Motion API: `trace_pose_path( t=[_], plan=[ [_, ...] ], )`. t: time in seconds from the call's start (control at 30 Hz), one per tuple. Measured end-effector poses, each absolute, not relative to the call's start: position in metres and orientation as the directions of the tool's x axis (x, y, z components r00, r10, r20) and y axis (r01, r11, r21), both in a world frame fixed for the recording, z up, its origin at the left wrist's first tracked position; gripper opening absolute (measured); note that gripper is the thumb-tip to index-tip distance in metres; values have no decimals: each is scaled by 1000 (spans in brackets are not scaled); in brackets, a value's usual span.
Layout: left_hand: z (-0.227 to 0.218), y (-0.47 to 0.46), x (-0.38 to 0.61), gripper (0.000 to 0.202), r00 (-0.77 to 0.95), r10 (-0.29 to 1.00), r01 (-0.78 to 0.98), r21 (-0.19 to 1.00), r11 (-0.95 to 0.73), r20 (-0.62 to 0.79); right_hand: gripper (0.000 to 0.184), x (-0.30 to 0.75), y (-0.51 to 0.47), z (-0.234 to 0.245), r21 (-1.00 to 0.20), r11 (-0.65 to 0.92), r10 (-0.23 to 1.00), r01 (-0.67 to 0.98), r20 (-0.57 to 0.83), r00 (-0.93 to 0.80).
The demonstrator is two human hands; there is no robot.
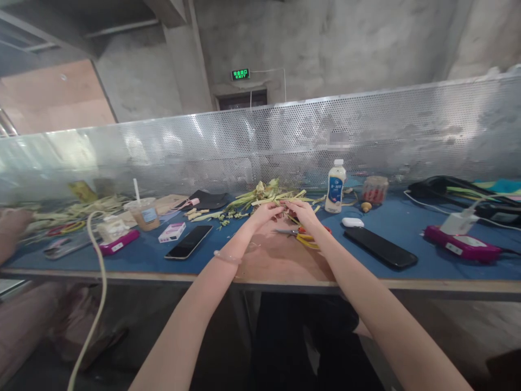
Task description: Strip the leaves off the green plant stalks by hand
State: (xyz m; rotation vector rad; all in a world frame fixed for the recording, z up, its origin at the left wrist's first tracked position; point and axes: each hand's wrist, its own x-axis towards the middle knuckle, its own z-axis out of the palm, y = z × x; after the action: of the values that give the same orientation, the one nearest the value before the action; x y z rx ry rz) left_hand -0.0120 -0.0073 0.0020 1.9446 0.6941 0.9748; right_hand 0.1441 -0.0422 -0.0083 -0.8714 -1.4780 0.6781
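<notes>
My left hand and my right hand meet over the wooden board at the front of the heap of pale green plant strips. Fingers of both hands are curled in and closed around some of the strips; the fingertips are small and partly hidden. A clear bracelet circles my left wrist. Close below my right hand, scissors with yellow and red handles lie on the wooden board, partly covered by my forearm.
Left of my arms lie a phone, a small white-purple box and an iced drink cup. Rightward are a milk bottle, a black phone, a jar and a magenta power strip. Another person's hand shows far left.
</notes>
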Motion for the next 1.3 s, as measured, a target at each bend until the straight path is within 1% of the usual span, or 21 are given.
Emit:
trace_pose_path(
  t=[0.23,0.43,0.57,0.63,0.73,0.93,1.17,1.3],
  plan=[
    [1,-7,-12,22,559,741,92,860,-501,372,35,144,-39,-11,-847,526,849,75,528,5],
    [-2,-6,-11,24,485,773,90,855,-510,410,40,150,-42,-9,-891,453,890,-5,453,-57],
    [-2,-6,-10,22,461,783,63,864,-499,419,40,148,-46,-10,-908,418,903,-22,418,-98],
    [-1,-6,-10,23,454,785,53,866,-497,422,39,147,-45,-10,-907,419,904,-24,420,-77],
    [0,-5,-9,24,414,804,15,880,-475,427,35,147,-39,-10,-902,430,903,-28,430,6],
    [0,1,-10,23,287,865,-55,908,-415,413,47,153,-33,-9,-933,359,929,-41,352,116],
    [-3,7,-12,21,249,881,-57,914,-401,402,65,154,-31,-8,-962,269,959,-52,263,105],
    [-4,9,-11,21,245,885,-52,917,-396,396,67,153,-32,-9,-969,246,964,-22,243,104]
  ],
)
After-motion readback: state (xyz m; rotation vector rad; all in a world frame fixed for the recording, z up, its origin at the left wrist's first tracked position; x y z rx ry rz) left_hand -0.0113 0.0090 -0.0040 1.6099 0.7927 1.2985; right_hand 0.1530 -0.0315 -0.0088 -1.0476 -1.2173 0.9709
